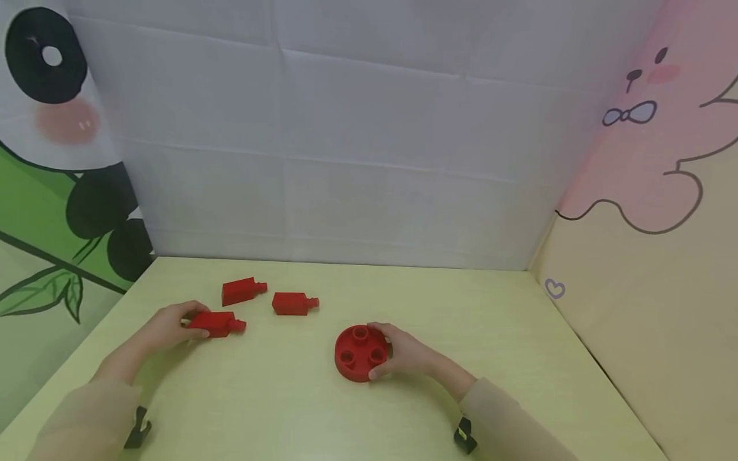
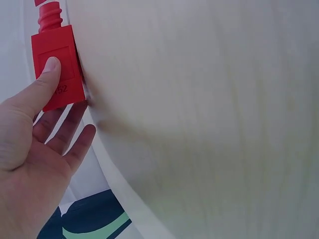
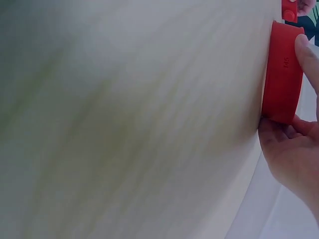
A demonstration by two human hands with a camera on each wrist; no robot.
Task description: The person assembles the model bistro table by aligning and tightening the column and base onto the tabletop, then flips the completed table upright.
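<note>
A red block with a threaded screw end lies at the left of the table, its screw end pointing right. My left hand grips its rear end between thumb and fingers; the left wrist view shows the thumb on the flat face of this block. Near the middle sits a round red base with three raised sockets on top. My right hand holds the base by its right rim. From the right wrist view, the thumb lies on the side wall of the base and the other fingers reach round it.
Two similar red threaded blocks lie farther back: one on the left and one to its right. The pale yellow table meets a white backdrop behind and cartoon-printed panels at both sides.
</note>
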